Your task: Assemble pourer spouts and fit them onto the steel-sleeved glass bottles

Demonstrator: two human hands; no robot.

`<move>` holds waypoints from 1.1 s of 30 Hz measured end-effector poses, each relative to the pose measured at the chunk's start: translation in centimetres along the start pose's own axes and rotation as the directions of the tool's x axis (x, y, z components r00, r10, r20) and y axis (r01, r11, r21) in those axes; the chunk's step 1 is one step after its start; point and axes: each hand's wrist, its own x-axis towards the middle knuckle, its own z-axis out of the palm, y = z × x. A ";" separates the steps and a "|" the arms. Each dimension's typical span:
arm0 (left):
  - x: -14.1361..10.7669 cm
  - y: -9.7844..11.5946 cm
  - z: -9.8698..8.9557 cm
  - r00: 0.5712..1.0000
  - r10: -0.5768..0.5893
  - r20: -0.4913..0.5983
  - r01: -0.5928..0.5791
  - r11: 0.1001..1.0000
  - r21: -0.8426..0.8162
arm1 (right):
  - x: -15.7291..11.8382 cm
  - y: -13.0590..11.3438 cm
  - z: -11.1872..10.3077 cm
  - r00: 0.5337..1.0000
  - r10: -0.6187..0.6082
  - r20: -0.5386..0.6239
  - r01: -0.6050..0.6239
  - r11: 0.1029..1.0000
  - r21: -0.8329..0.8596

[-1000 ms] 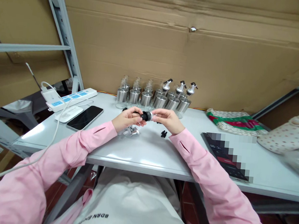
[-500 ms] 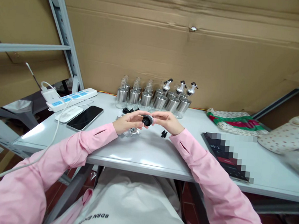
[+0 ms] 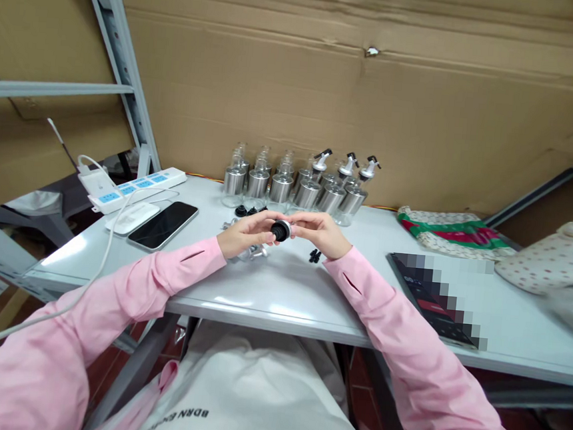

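Observation:
Above the front part of the table, my left hand (image 3: 247, 233) and my right hand (image 3: 323, 234) meet around one bottle pourer (image 3: 280, 230). Its black ribbed stopper faces me, with a pale collar behind it. The left fingers wrap its left side, and the right thumb and fingers pinch it from the right. Under the left hand lie clear and silvery pourer parts (image 3: 257, 252), partly hidden. Several black stoppers (image 3: 251, 210) sit just behind that hand. Small black pieces (image 3: 315, 256) rest below the right hand.
Glass bottles with steel sleeves (image 3: 281, 189) stand in rows at the back, three topped with pourers (image 3: 347, 165). At left are a phone (image 3: 164, 226) and a power strip (image 3: 141, 189). To the right lie a tablet (image 3: 423, 287), a patterned cloth (image 3: 453, 233) and a dotted bag (image 3: 548, 255).
The pourer has tilted slightly, so its black ribbed end faces me more. Both hands keep their hold in nearly the same place.

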 end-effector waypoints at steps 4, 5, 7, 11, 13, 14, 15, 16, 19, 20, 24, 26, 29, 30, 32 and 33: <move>0.0 0.1 0.1 1.000 -0.002 -0.007 0.002 1.000 0.013 | 0.0 0.0 0.0 1.000 0.000 0.007 0.000 1.000 0.001; 0.0 0.1 0.1 1.000 0.002 -0.004 -0.002 1.000 0.020 | -0.1 0.0 0.1 1.000 0.007 0.006 -0.007 1.000 0.002; 0.0 0.1 0.1 1.000 0.011 -0.002 -0.011 0.999 0.040 | -0.1 -0.1 0.2 1.000 0.020 -0.002 -0.020 1.000 0.006; -0.1 0.2 0.1 0.999 0.035 -0.013 -0.034 0.995 0.089 | -0.1 -0.2 0.3 0.999 0.036 0.000 -0.036 0.999 0.023; -0.1 0.2 0.2 0.998 0.053 -0.019 -0.050 0.994 0.099 | -0.1 -0.3 0.4 0.999 0.047 0.009 -0.047 0.998 0.030; -0.1 0.2 0.2 0.998 0.060 -0.021 -0.057 0.993 0.101 | -0.2 -0.3 0.4 0.999 0.052 0.012 -0.052 0.998 0.030; -0.1 0.2 0.2 0.998 0.063 -0.023 -0.060 0.993 0.103 | -0.2 -0.3 0.4 0.998 0.056 0.017 -0.056 0.998 0.029; -0.1 0.2 0.3 0.998 0.065 -0.024 -0.062 0.993 0.105 | -0.2 -0.3 0.4 0.998 0.059 0.021 -0.059 0.998 0.026; -0.1 0.4 0.4 0.996 0.081 -0.029 -0.078 0.992 0.094 | -0.2 -0.3 0.6 0.997 0.057 0.056 -0.058 0.998 0.013; 0.0 0.4 0.5 0.995 0.089 -0.033 -0.086 0.993 0.083 | -0.2 -0.3 0.7 0.996 0.046 0.072 -0.047 0.999 0.006; 0.3 0.3 0.5 0.987 0.110 -0.115 -0.108 0.994 0.025 | 0.1 0.0 1.1 0.994 -0.107 0.022 0.109 0.987 -0.119; 0.5 0.0 0.5 0.977 0.114 -0.182 -0.110 0.993 0.031 | 0.1 -0.1 1.3 0.984 -0.176 -0.032 0.167 0.968 -0.186; 0.5 -0.5 0.5 0.963 0.132 -0.237 -0.108 0.988 0.113 | -0.1 -0.3 1.5 0.994 -0.109 0.026 0.111 0.989 -0.100; 0.5 -0.7 0.5 0.960 0.141 -0.243 -0.106 0.983 0.149 | -0.2 -0.4 1.6 0.996 -0.067 0.062 0.071 0.996 -0.050; 0.3 -0.8 0.5 0.958 0.152 -0.244 -0.099 0.971 0.217 | -0.3 -0.5 1.8 0.996 -0.014 0.090 0.013 1.000 0.012; 0.2 -0.8 0.5 0.960 0.150 -0.238 -0.091 0.966 0.241 | -0.3 -0.5 1.9 0.997 -0.005 0.082 0.003 1.000 0.026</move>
